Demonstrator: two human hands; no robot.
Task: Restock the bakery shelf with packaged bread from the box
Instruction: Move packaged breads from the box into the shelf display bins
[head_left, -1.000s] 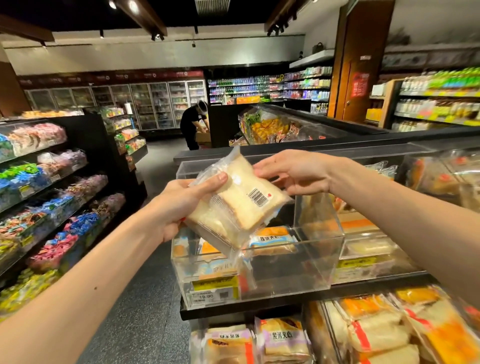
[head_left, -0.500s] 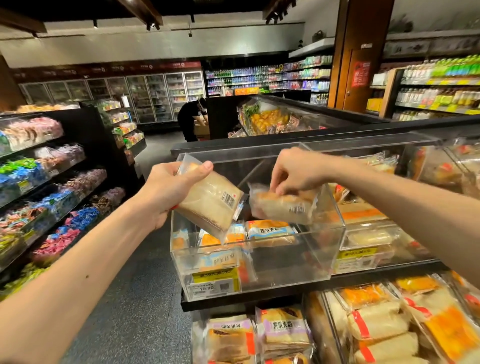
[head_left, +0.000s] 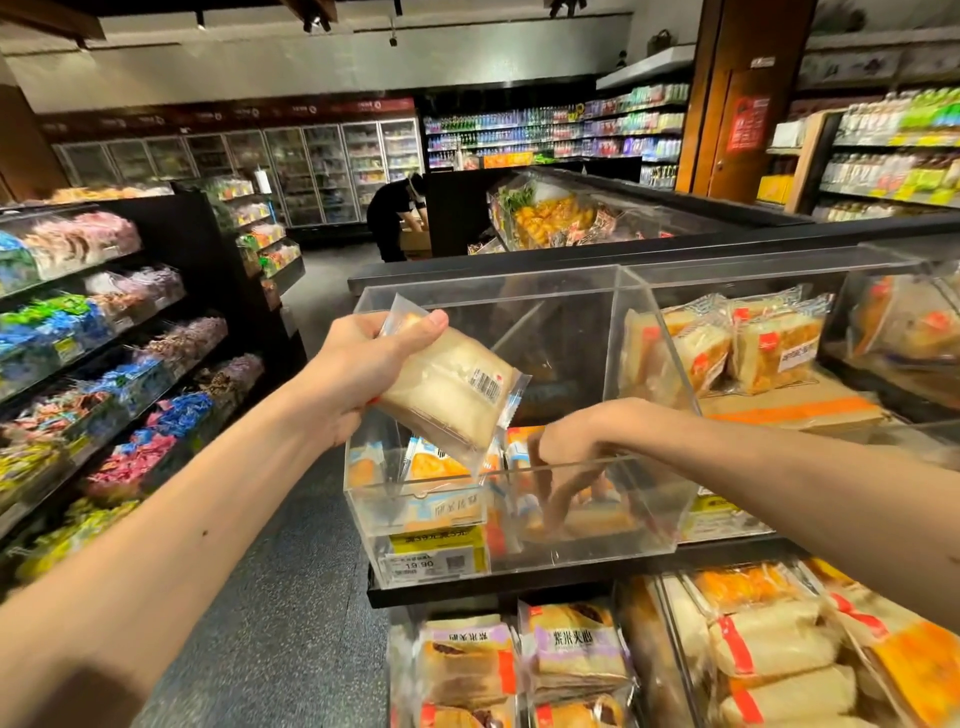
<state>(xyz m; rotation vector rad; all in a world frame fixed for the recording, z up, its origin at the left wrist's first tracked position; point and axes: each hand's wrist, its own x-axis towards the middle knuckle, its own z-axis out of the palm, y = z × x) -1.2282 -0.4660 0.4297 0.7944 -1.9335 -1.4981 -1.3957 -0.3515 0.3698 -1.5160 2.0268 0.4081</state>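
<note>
You are mid-restock: your left hand (head_left: 358, 379) clasps a wrapped bread slice (head_left: 447, 400) at twelve o'clock, above the clear acrylic bin (head_left: 639, 545). Your right hand (head_left: 571, 447), at one o'clock, reaches a packet (head_left: 602, 522) on the bin's floor; whether it grips or only touches, I cannot tell. Next, lower the slice in beside it.

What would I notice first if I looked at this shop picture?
Right in the middle, the left hand holds up a wrapped bread packet above a clear bin. The right hand reaches down inside that bin, and colourful sweets fill the shelves on the left.
</note>
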